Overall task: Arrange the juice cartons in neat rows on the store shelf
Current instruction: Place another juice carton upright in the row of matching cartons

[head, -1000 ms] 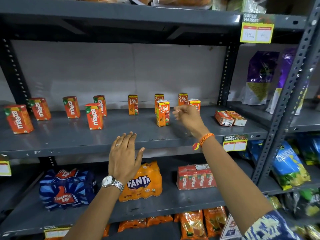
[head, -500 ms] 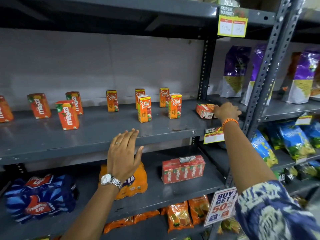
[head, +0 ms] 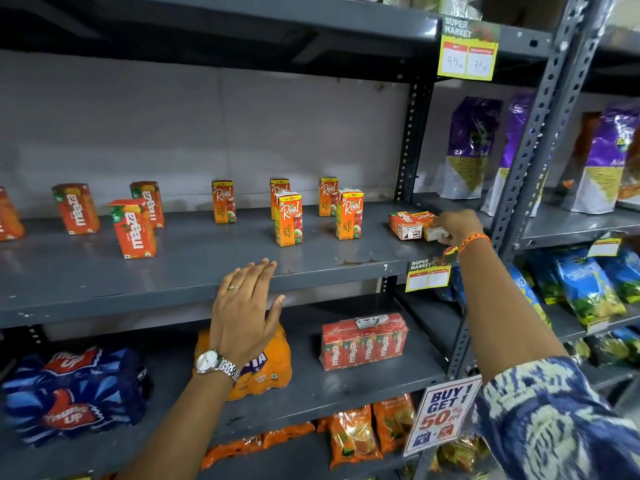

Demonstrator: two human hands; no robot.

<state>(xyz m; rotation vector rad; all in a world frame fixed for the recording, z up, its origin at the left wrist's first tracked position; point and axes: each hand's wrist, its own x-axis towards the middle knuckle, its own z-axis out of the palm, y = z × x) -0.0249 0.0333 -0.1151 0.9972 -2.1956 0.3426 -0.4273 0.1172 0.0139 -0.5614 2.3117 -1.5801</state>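
Sleeve (head: 568, 420) in blue and cream print fills the lower right corner, the right forearm running up from it to the right hand (head: 459, 227) at the far right end of the grey shelf (head: 194, 268). An orange thread band (head: 472, 240) circles that wrist. The right hand's fingers (head: 445, 240) curl around the near end of a lying carton (head: 434, 233), its pale end face showing just under the knuckles; a second lying carton (head: 405, 226) rests touching it on the left, clear of the fingers.

Nearer the middle, the left hand (head: 246, 311) hovers flat in front of the shelf's front edge, palm away, a silver watch (head: 216, 365) on the wrist and a ring (head: 233, 287) on one finger. Its fingers are straight and close together with the thumb held out to the right, and they grip nothing; no carton is near them.

Further in on the shelf stand the juice cartons, all upright. Two orange Real cartons (head: 289, 219) stand forward, one left and one right, with three more spaced along the back. Well to the left, red Maaza cartons (head: 133, 228) stand loosely: one forward, two behind, and another cut off by the left edge.

Behind them is a plain grey wall (head: 173, 133)
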